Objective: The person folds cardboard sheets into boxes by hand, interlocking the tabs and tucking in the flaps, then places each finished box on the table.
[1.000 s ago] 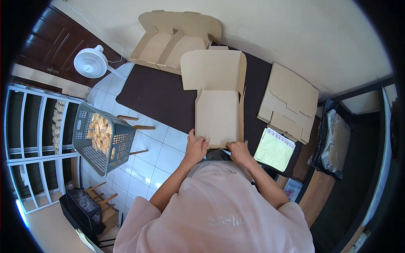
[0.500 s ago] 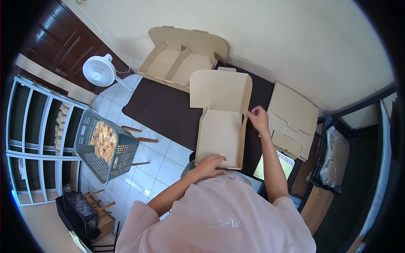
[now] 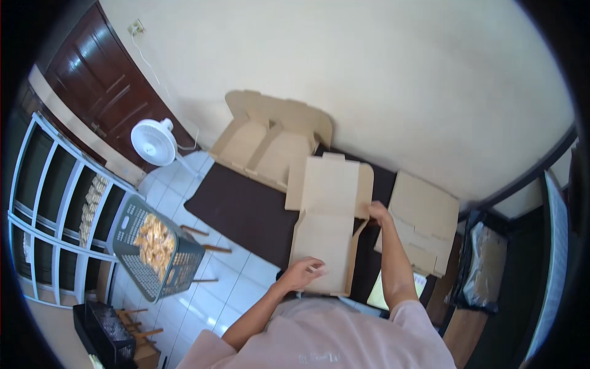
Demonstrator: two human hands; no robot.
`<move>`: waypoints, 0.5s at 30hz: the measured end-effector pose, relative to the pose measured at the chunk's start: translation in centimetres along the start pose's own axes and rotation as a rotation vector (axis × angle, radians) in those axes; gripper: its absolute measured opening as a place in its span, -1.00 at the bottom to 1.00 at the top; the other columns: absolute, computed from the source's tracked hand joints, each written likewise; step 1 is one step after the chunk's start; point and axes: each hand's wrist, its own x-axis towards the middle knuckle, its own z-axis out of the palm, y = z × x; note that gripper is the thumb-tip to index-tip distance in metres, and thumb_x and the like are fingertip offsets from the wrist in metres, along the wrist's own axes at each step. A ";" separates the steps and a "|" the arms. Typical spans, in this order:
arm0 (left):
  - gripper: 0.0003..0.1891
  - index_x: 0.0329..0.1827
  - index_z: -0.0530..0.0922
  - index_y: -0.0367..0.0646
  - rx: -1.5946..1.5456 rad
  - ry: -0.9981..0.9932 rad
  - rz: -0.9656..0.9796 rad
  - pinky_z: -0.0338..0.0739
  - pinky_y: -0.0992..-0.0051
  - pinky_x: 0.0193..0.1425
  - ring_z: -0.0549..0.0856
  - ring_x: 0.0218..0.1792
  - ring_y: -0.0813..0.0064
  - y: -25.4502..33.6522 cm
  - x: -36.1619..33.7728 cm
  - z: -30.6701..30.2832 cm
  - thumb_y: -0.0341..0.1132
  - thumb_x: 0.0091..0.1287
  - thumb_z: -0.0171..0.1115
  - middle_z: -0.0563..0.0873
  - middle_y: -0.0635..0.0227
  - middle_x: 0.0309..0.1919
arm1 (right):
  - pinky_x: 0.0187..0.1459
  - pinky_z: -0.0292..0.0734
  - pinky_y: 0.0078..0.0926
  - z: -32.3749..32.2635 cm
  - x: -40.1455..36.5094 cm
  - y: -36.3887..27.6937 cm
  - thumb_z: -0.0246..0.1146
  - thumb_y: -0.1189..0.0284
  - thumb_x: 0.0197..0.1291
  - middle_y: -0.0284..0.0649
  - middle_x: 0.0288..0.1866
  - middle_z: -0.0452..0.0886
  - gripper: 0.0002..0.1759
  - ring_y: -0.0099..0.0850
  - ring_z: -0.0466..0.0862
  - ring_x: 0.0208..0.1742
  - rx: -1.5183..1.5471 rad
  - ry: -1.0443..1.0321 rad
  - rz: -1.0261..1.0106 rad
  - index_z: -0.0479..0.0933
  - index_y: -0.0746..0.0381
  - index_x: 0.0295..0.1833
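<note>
A brown cardboard box, partly folded, lies on the dark table in front of me. Its lid panel leans back, with a flap out on either side. My right hand is closed at the lid's right flap, near the corner where lid and side wall meet. Over the front left part of the box floor is my left hand, fingers loosely curved and apart, gripping nothing. Behind stands a divided cardboard box with a raised back panel.
Flat folded cardboard lies on the table to the right, beside a yellowish sheet. On the left, a grey-green basket holds packed snacks. A white fan stands near the door. Plastic-wrapped goods sit far right.
The view has tilted up, so everything sits lower. The lid's right flap has swung outward with my right hand beside it. My left hand has shifted from the front edge over the box floor.
</note>
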 end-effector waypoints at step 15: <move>-0.51 0.11 0.64 -0.24 -0.133 0.577 -0.167 0.54 0.33 0.14 0.66 0.00 0.24 -9.7 8.6 -5.2 0.02 0.37 0.30 0.67 0.10 -0.02 | 0.00 0.70 -0.02 0.6 -5.2 3.2 0.20 0.41 0.39 -0.07 0.10 0.65 -0.66 -0.16 0.69 0.05 0.566 -0.066 -0.121 0.51 0.30 0.21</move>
